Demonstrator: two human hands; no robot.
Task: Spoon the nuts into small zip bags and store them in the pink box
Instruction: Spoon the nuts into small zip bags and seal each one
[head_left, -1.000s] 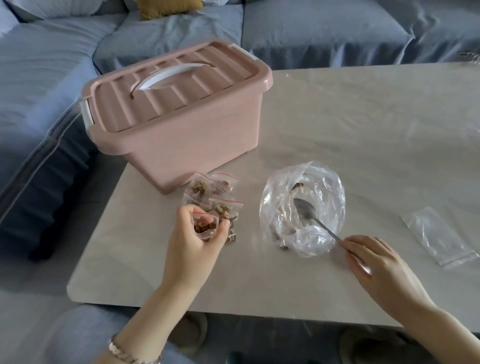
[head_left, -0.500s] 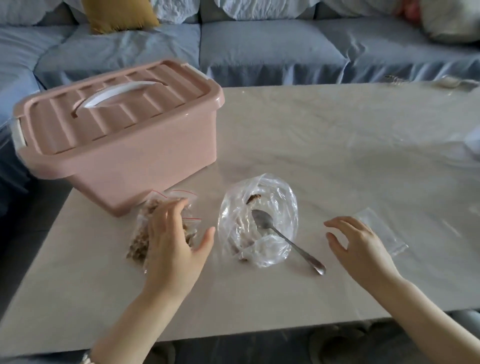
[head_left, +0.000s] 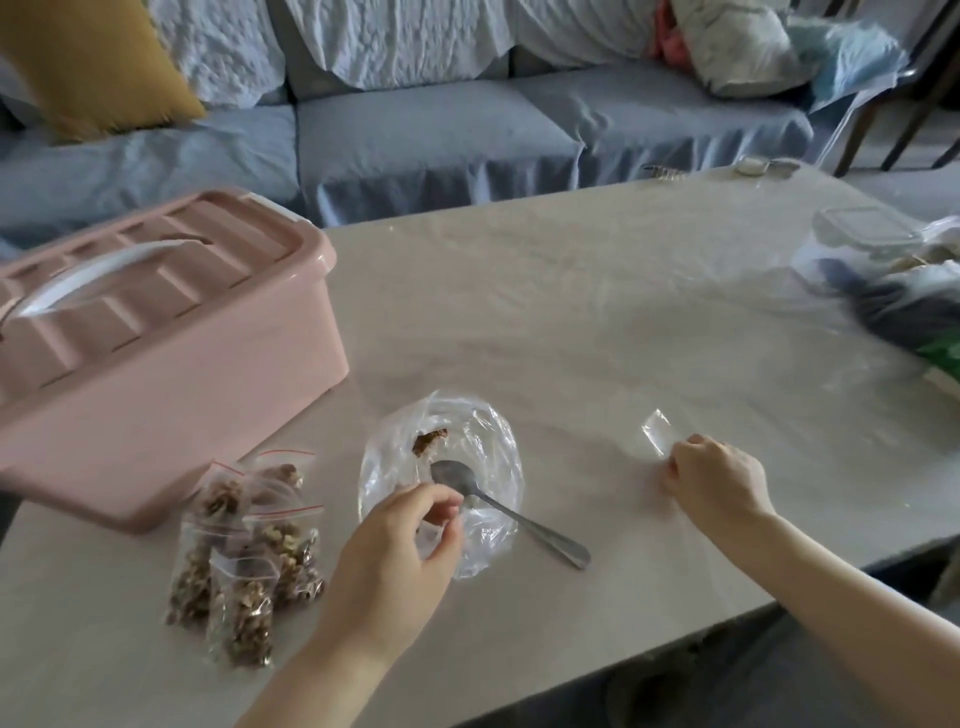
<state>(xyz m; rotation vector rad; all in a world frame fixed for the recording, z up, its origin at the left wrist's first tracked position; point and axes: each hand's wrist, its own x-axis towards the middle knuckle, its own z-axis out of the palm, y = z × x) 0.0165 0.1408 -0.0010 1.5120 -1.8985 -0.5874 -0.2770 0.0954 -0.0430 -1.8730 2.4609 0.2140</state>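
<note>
The pink box (head_left: 156, 364) is cut off at the left edge, its lid on, and the filled zip bags (head_left: 244, 551) of nuts are heaped on the table (head_left: 597, 322) just in front of it, left of the left hand (head_left: 395, 551). That hand's fingers are curled at the near rim of the clear bag (head_left: 483, 447), where the spoon (head_left: 509, 514) lies, but whether plastic is pinched cannot be told. Further right, the empty zip bag (head_left: 660, 434) is gripped at its near end by the curled right hand (head_left: 717, 483), which hides that end, and the containers (head_left: 883, 270) at the far right are blurred.
</note>
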